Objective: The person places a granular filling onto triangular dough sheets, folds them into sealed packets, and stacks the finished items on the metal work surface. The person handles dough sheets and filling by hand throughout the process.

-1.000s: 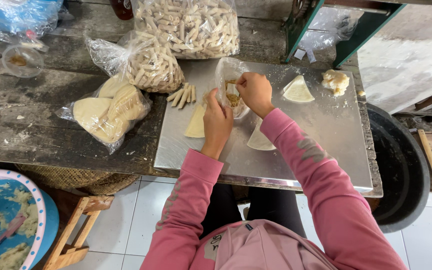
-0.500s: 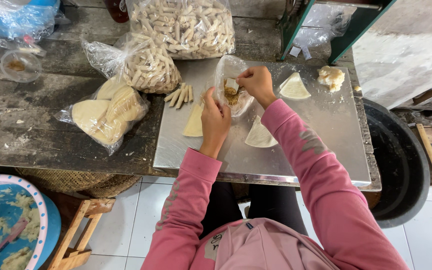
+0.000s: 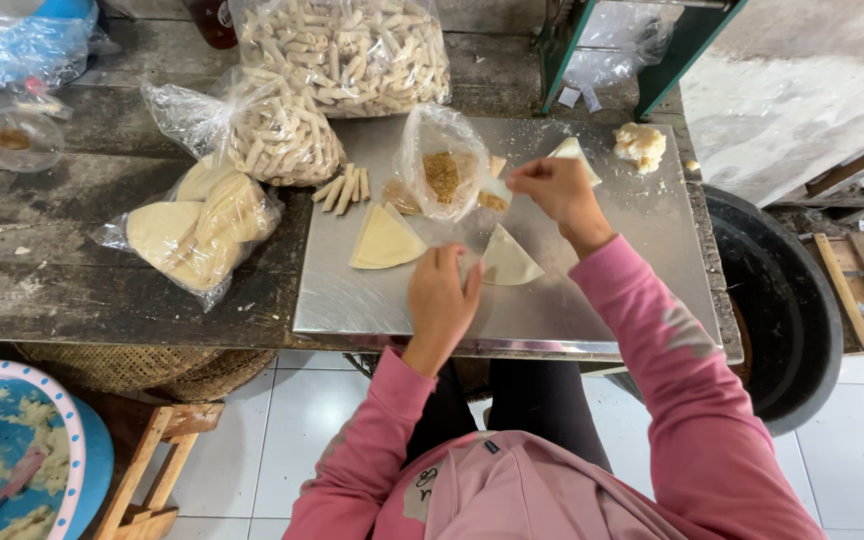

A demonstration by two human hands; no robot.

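My right hand [image 3: 552, 192] hovers above a metal tray [image 3: 352, 295], pinching a small spoon or scrap loaded with brown filling just right of a clear bag of brown filling [image 3: 442, 175]. My left hand [image 3: 442, 295] rests on the tray, its fingers touching the left edge of a triangular dough wrapper [image 3: 508, 260]. A second triangular wrapper [image 3: 384, 240] lies to the left. A third wrapper [image 3: 574, 152] lies behind my right hand. Several finished rolls [image 3: 344, 187] lie at the tray's back left.
A bag of round wrappers [image 3: 197, 232] and two bags of rolled sticks [image 3: 282, 140] [image 3: 352, 50] sit on the dark wooden table. A lump of dough [image 3: 640, 145] lies at the tray's back right. A black tub [image 3: 782, 300] stands on the right, a blue dish [image 3: 12, 460] at lower left.
My left hand has come off the filling bag and dropped to the wrapper near the tray's front. My right hand has drawn out of the bag and moved right with some filling.
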